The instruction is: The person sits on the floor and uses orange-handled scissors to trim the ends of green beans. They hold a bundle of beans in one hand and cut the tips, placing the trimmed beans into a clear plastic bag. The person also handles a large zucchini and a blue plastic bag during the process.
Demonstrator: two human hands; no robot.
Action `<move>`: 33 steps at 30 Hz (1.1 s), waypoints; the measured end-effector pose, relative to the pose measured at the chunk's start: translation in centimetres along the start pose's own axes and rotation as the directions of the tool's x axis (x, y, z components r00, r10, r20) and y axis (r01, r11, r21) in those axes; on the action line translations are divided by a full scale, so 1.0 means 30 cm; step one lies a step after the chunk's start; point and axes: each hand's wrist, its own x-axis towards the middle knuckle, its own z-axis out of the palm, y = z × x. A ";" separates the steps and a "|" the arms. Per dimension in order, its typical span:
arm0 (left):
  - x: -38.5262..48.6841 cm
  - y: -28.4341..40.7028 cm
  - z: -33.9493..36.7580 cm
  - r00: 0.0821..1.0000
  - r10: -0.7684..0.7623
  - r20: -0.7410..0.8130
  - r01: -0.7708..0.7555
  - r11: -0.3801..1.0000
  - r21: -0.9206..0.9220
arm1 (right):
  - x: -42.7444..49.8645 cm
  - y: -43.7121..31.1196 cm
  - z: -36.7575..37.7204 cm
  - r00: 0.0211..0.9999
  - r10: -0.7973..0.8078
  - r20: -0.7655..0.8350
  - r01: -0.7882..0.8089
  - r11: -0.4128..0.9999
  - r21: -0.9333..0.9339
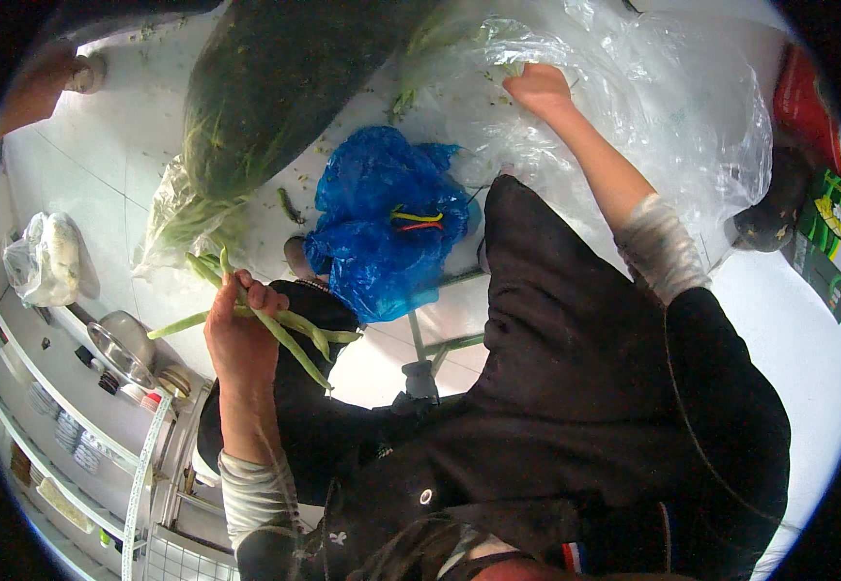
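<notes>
My left hand (246,327) is closed around several long green beans (295,347), which stick out on both sides of the fist. My right hand (539,88) reaches out to the upper right, over a large clear plastic bag (653,123); its fingers are bent, and whether they hold anything is hidden. Between the hands lies a crumpled blue plastic bag (384,218) with a yellow and a red strip on it. A clear bag of green beans (199,221) rests on the floor beyond my left hand.
A big dark bulging sack (268,94) stands at the top. Plant scraps litter the tiled floor. Another person's arm (39,87) shows at the upper left. A white plastic bag (50,258) and a metal shelf rack (64,396) with a steel bowl (121,356) are at the left.
</notes>
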 end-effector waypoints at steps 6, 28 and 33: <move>0.001 0.004 0.014 0.999 -0.013 0.048 0.012 1.000 0.017 | -0.158 0.000 -0.017 0.942 -0.325 -0.085 0.332 0.939 0.089; 0.012 -0.054 0.081 0.995 -0.032 0.094 0.012 0.978 0.210 | 0.159 -0.256 -0.009 0.880 -0.411 0.239 0.475 0.738 -0.480; 0.015 -0.053 0.088 0.996 -0.039 0.075 0.022 0.974 0.224 | 0.035 -0.198 -0.011 0.881 -0.371 0.293 0.469 0.762 -0.446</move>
